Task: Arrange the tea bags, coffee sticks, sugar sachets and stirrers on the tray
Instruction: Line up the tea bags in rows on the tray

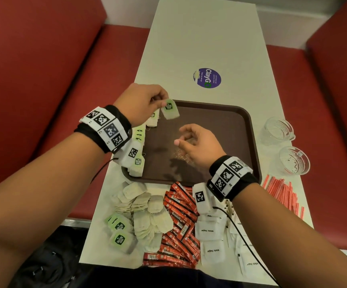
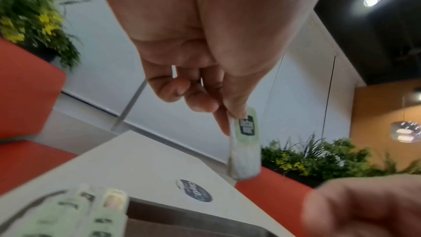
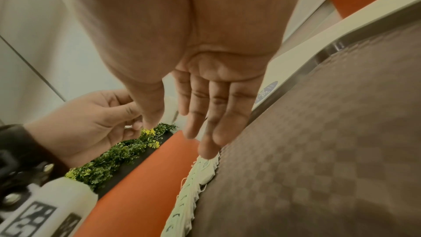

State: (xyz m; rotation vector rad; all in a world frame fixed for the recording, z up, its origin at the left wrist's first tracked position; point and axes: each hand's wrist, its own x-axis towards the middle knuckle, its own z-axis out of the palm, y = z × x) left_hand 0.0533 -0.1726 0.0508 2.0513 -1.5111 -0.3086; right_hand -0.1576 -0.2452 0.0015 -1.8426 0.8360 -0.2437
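My left hand [image 1: 145, 102] pinches a green-tagged tea bag [image 1: 170, 110] by its top, hanging above the far left corner of the brown tray [image 1: 226, 125]; the left wrist view shows the same tea bag [image 2: 244, 149] dangling from thumb and finger. A row of tea bags [image 1: 139, 142] lies along the tray's left edge. My right hand [image 1: 193, 142] hovers over the tray's middle, fingers relaxed and holding nothing. On the table in front of the tray lie loose tea bags [image 1: 141, 215], red coffee sticks [image 1: 178, 225] and white sugar sachets [image 1: 212, 231]. Red-striped stirrers [image 1: 282, 192] lie at the right.
Two empty glass cups [image 1: 278, 129] [image 1: 294, 160] stand right of the tray. A round purple sticker [image 1: 207, 77] marks the white table [image 1: 199, 38] beyond it. Red bench seats [image 1: 43, 80] flank the table on both sides.
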